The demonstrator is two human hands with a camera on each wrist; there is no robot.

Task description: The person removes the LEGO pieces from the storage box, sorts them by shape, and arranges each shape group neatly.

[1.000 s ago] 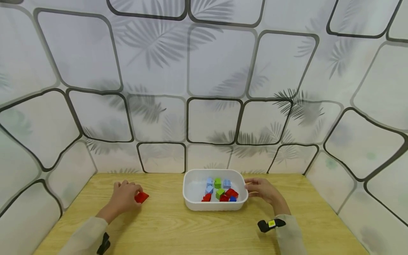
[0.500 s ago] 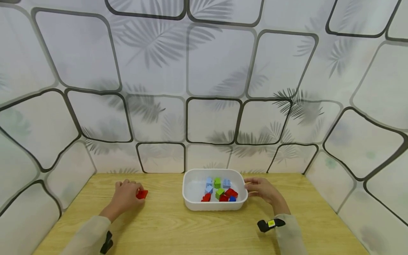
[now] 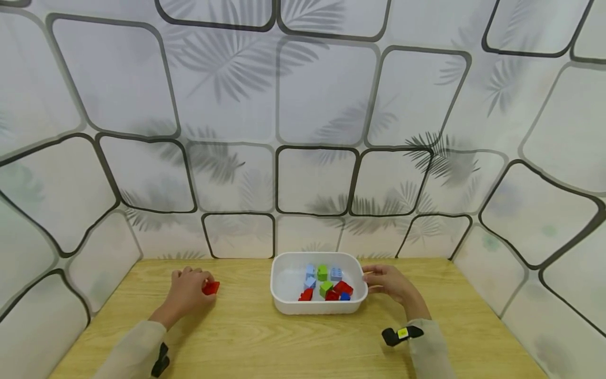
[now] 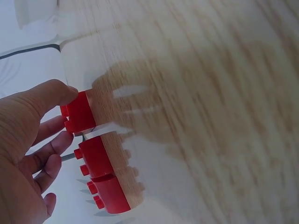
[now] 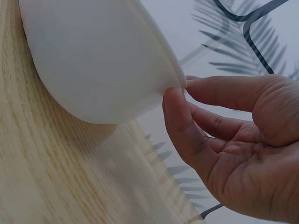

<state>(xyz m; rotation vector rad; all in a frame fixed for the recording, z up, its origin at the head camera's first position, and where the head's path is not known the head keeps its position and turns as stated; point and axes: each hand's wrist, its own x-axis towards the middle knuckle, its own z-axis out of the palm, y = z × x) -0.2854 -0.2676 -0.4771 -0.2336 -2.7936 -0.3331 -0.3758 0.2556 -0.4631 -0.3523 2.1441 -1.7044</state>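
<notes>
The person's left hand (image 3: 188,292), at the left of the worktop (image 3: 246,342), pinches a red toy brick (image 4: 80,114); seen from the left wrist, the thumb presses one end of it while fingertips meet it from below, near its studs, and the remaining fingers bend loosely alongside. Just beside that brick, with a narrow gap between, two more red bricks stand end to end on the worktop, the nearer one (image 4: 96,156) and the farther one (image 4: 111,193), their studs facing the same way as those of the pinched one. The right hand (image 3: 390,284) grasps the right end of a white plastic bin (image 3: 317,307), its rim caught between thumb and finger, the other fingers partly bent below. The bin rests on the worktop toward its back edge, well apart from the left hand. Inside, mostly in its middle and right part, lie light blue bricks (image 3: 336,273), lime green bricks (image 3: 326,288), red pieces (image 3: 343,288) near the front and a dark blue brick (image 3: 344,297) partly hidden by the front wall. Both forearms wear pale sleeves (image 3: 431,345) with black straps, and behind the worktop hangs a pale backdrop (image 3: 312,179) printed with rounded outlines and grey fronds
</notes>
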